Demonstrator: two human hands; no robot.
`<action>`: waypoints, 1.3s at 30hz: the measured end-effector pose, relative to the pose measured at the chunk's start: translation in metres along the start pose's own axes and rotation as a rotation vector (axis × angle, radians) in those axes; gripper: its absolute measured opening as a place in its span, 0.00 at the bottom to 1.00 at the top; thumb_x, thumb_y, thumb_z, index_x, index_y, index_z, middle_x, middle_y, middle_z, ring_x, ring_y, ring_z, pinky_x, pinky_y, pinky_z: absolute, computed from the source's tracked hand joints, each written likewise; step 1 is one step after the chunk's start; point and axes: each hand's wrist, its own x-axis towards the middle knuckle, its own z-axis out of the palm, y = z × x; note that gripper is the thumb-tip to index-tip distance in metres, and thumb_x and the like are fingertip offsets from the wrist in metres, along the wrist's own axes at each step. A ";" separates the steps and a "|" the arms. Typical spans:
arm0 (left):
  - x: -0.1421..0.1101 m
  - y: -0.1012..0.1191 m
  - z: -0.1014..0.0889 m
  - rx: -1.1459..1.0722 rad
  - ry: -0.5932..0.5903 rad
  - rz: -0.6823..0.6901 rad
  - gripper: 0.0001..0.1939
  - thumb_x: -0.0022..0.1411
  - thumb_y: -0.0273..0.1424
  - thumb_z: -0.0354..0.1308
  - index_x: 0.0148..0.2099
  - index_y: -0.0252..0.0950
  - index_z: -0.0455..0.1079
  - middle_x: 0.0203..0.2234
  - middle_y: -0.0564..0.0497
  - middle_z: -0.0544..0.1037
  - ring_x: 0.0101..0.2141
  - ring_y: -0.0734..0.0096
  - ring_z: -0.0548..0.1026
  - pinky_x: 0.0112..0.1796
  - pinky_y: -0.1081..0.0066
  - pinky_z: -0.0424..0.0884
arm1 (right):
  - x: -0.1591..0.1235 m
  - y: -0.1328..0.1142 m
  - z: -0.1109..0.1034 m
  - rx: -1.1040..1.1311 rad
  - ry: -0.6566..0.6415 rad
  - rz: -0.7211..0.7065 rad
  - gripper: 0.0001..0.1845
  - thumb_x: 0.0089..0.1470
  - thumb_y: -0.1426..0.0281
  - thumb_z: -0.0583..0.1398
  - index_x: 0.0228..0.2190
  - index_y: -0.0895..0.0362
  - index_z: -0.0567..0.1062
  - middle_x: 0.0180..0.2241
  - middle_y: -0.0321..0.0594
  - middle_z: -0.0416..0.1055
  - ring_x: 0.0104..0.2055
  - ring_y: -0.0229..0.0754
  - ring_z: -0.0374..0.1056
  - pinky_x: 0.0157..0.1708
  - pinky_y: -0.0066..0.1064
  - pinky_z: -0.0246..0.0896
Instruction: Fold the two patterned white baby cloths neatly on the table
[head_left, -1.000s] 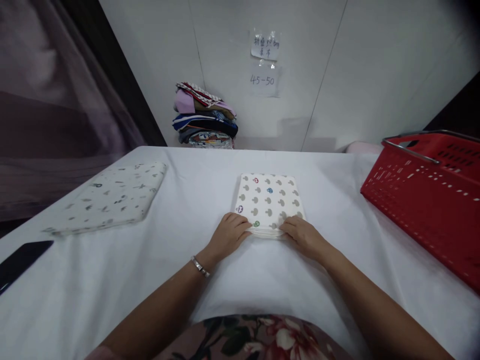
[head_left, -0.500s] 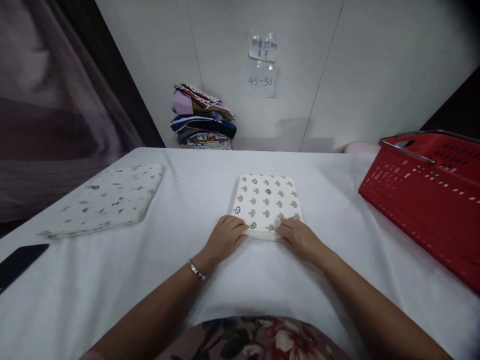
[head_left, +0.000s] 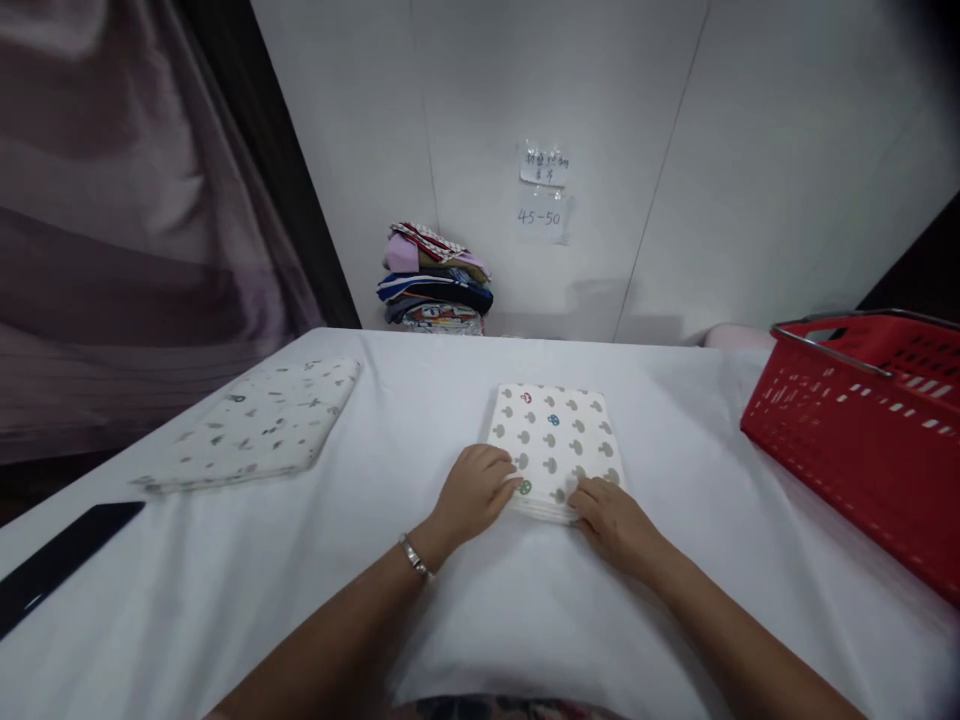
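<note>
A white cloth (head_left: 555, 440) with a mushroom print lies folded into a neat, layered rectangle on the table. My left hand (head_left: 476, 488), with a silver bracelet at its wrist, grips the cloth's near left corner, fingers on top. At the near right corner, my right hand (head_left: 611, 515) pinches the front edge with its fingers curled. Folded layers show along the front edge between both hands. Further left lies a larger folded white cloth (head_left: 262, 425) with a small scattered print, touched by neither hand.
The table has a white cover (head_left: 420, 390). A red plastic basket (head_left: 847, 440) with a metal handle stands at the right. A dark flat object (head_left: 67, 560) lies at the left edge. Behind the table, folded fabrics (head_left: 435, 280) are stacked against the wall, below paper signs (head_left: 544, 215).
The view has tilted up and shifted slightly left, so everything appears lower and further right. Both hands stay at the mushroom-print cloth's near corners, and its fold looks the same.
</note>
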 end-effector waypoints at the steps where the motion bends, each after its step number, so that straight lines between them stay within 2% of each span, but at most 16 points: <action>1: 0.006 0.002 0.003 -0.009 -0.004 -0.001 0.09 0.63 0.33 0.49 0.42 0.38 0.68 0.42 0.47 0.73 0.44 0.66 0.68 0.47 0.61 0.62 | 0.000 0.000 0.001 -0.003 -0.001 -0.004 0.11 0.46 0.83 0.50 0.27 0.57 0.65 0.28 0.39 0.64 0.30 0.40 0.58 0.30 0.31 0.49; 5: 0.011 -0.001 0.023 0.030 -0.124 -0.098 0.20 0.62 0.38 0.50 0.54 0.37 0.62 0.57 0.45 0.62 0.58 0.59 0.56 0.56 0.57 0.54 | -0.002 -0.003 0.002 0.005 0.010 -0.008 0.11 0.46 0.83 0.50 0.28 0.57 0.66 0.29 0.40 0.65 0.32 0.41 0.59 0.30 0.32 0.52; 8: 0.001 -0.008 0.036 0.055 -0.188 -0.208 0.25 0.64 0.41 0.46 0.60 0.39 0.55 0.61 0.47 0.55 0.61 0.59 0.48 0.57 0.55 0.49 | -0.008 -0.005 -0.005 0.081 -0.021 0.017 0.12 0.47 0.83 0.51 0.30 0.56 0.67 0.30 0.40 0.66 0.33 0.42 0.60 0.31 0.32 0.55; 12: -0.007 -0.010 0.041 0.058 -0.203 -0.233 0.25 0.64 0.41 0.44 0.61 0.41 0.52 0.62 0.49 0.52 0.62 0.61 0.44 0.58 0.53 0.47 | 0.000 0.000 -0.022 0.258 -0.069 0.074 0.08 0.52 0.77 0.53 0.31 0.54 0.69 0.32 0.38 0.68 0.34 0.40 0.64 0.33 0.31 0.60; 14: -0.006 -0.009 0.039 0.060 -0.209 -0.233 0.25 0.64 0.41 0.44 0.61 0.41 0.52 0.62 0.49 0.52 0.62 0.61 0.44 0.58 0.53 0.46 | 0.015 0.010 -0.027 0.280 0.034 0.099 0.09 0.55 0.73 0.52 0.36 0.54 0.70 0.37 0.41 0.69 0.40 0.42 0.65 0.39 0.34 0.62; 16: -0.003 -0.008 0.038 0.065 -0.220 -0.236 0.25 0.65 0.41 0.43 0.61 0.41 0.52 0.62 0.49 0.52 0.62 0.61 0.44 0.58 0.53 0.46 | 0.033 0.023 -0.027 0.235 0.186 0.143 0.14 0.57 0.68 0.51 0.44 0.55 0.69 0.48 0.45 0.66 0.51 0.45 0.61 0.49 0.39 0.58; 18: -0.002 -0.007 0.037 0.068 -0.233 -0.244 0.25 0.65 0.42 0.42 0.61 0.41 0.52 0.62 0.49 0.52 0.62 0.61 0.44 0.58 0.52 0.46 | 0.050 0.038 -0.019 0.153 0.260 0.236 0.21 0.57 0.63 0.51 0.51 0.57 0.64 0.57 0.49 0.57 0.60 0.50 0.50 0.55 0.45 0.49; 19: -0.002 -0.007 0.037 0.069 -0.237 -0.249 0.25 0.65 0.42 0.42 0.62 0.41 0.52 0.62 0.49 0.52 0.62 0.61 0.44 0.58 0.53 0.46 | 0.055 0.046 -0.012 0.118 0.246 0.314 0.25 0.57 0.61 0.52 0.54 0.59 0.62 0.59 0.51 0.53 0.62 0.52 0.44 0.57 0.48 0.45; 21: -0.005 -0.008 0.037 0.064 -0.240 -0.255 0.25 0.65 0.42 0.42 0.62 0.41 0.52 0.62 0.49 0.51 0.62 0.61 0.44 0.58 0.53 0.45 | 0.061 0.061 0.006 0.107 0.138 0.489 0.31 0.56 0.58 0.51 0.56 0.63 0.58 0.61 0.54 0.47 0.64 0.55 0.38 0.57 0.51 0.41; 23: -0.007 -0.009 0.037 0.047 -0.245 -0.256 0.25 0.65 0.42 0.41 0.62 0.42 0.51 0.63 0.50 0.51 0.62 0.62 0.44 0.58 0.53 0.45 | 0.058 0.074 0.025 0.152 0.048 0.604 0.33 0.57 0.56 0.50 0.57 0.64 0.56 0.62 0.54 0.44 0.64 0.56 0.37 0.57 0.51 0.42; 27: 0.002 -0.009 0.030 -0.030 -0.300 -0.284 0.25 0.63 0.43 0.44 0.61 0.43 0.54 0.61 0.49 0.55 0.62 0.60 0.48 0.57 0.51 0.48 | 0.050 0.087 0.048 0.222 0.053 0.599 0.36 0.56 0.53 0.48 0.58 0.63 0.54 0.63 0.51 0.41 0.65 0.53 0.34 0.58 0.47 0.41; 29: 0.019 -0.006 0.024 -0.053 -0.304 -0.323 0.22 0.63 0.44 0.44 0.56 0.43 0.61 0.58 0.47 0.62 0.59 0.57 0.54 0.56 0.50 0.51 | 0.049 0.089 0.051 0.233 0.058 0.585 0.37 0.56 0.53 0.48 0.59 0.65 0.54 0.63 0.52 0.40 0.65 0.52 0.32 0.60 0.45 0.39; 31: 0.040 -0.005 0.021 -0.044 -0.252 -0.356 0.22 0.63 0.45 0.43 0.52 0.42 0.65 0.56 0.46 0.64 0.58 0.56 0.57 0.55 0.49 0.51 | 0.050 0.090 0.052 0.234 0.057 0.582 0.38 0.55 0.53 0.49 0.59 0.67 0.53 0.64 0.52 0.38 0.65 0.51 0.30 0.61 0.43 0.36; 33: 0.059 -0.008 0.024 -0.009 -0.194 -0.381 0.24 0.62 0.46 0.43 0.55 0.39 0.62 0.59 0.44 0.60 0.60 0.56 0.53 0.56 0.49 0.48 | 0.050 0.090 0.052 0.244 0.054 0.589 0.40 0.55 0.52 0.49 0.59 0.68 0.53 0.64 0.51 0.38 0.65 0.49 0.29 0.62 0.42 0.33; 35: 0.068 -0.017 0.034 0.019 -0.196 -0.431 0.28 0.62 0.46 0.44 0.59 0.37 0.56 0.62 0.43 0.52 0.62 0.55 0.47 0.57 0.49 0.45 | 0.050 0.089 0.051 0.268 0.054 0.603 0.41 0.55 0.52 0.48 0.59 0.68 0.52 0.64 0.50 0.38 0.65 0.48 0.27 0.62 0.41 0.32; 39: 0.062 -0.039 0.059 -0.011 -0.228 -0.538 0.30 0.62 0.44 0.43 0.62 0.33 0.51 0.63 0.41 0.47 0.62 0.56 0.44 0.56 0.53 0.50 | 0.047 0.088 0.051 0.328 0.062 0.616 0.41 0.55 0.50 0.47 0.60 0.66 0.51 0.64 0.47 0.36 0.65 0.47 0.27 0.62 0.39 0.30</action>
